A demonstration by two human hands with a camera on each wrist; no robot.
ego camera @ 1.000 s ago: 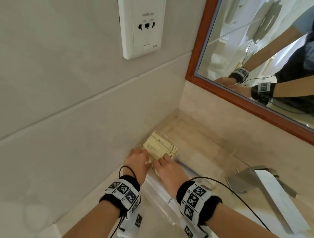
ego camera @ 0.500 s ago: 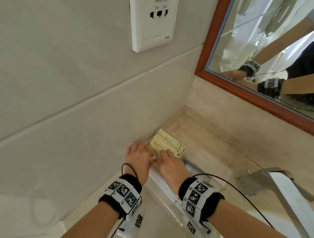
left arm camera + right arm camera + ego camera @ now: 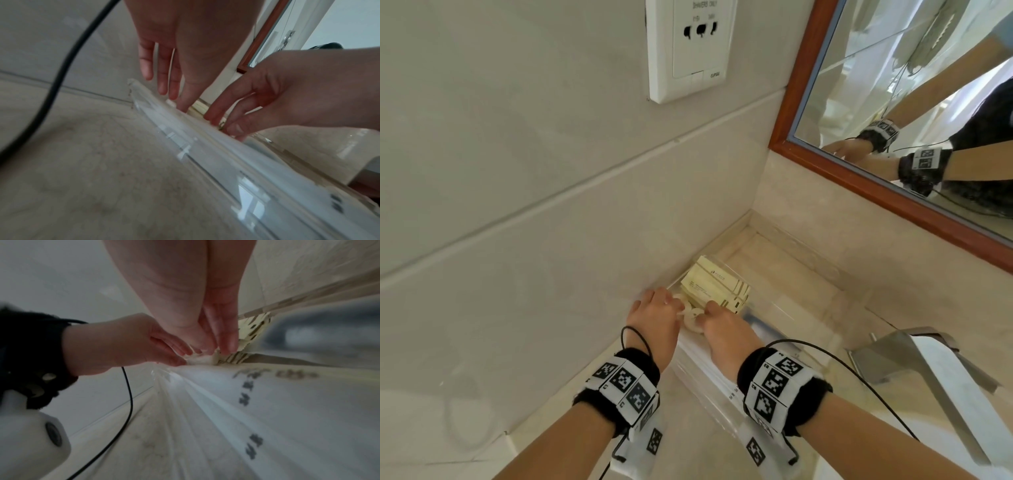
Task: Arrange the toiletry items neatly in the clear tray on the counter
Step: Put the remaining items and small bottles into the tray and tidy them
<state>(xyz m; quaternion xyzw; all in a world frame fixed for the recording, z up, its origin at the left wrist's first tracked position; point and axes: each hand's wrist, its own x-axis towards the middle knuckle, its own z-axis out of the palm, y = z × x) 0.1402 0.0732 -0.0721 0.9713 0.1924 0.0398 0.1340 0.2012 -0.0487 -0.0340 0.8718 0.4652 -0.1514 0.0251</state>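
A clear tray [image 3: 792, 310] sits in the counter's corner against the wall. Pale yellow boxes [image 3: 714, 286] are stacked at its far end, and long white packets [image 3: 709, 373] lie along its near side. A small white round packet [image 3: 693, 320] lies between them. My left hand [image 3: 671, 305] reaches in from the left with straight fingers, its fingertips [image 3: 180, 353] touching that packet. My right hand [image 3: 709, 308] points down beside it, fingertips [image 3: 228, 347] on the packet and the edge of the yellow boxes [image 3: 251, 331]. Neither hand visibly grips anything.
The tiled wall with a shaver socket [image 3: 688, 48] stands close on the left. A wood-framed mirror [image 3: 911, 85] hangs at the back right. A steel faucet [image 3: 928, 370] juts out to the right of the tray. A bluish packet [image 3: 756, 323] lies in the tray.
Both hands have drawn back slightly from the yellow boxes, and the small white packet now shows between their fingertips. The head view has shifted.
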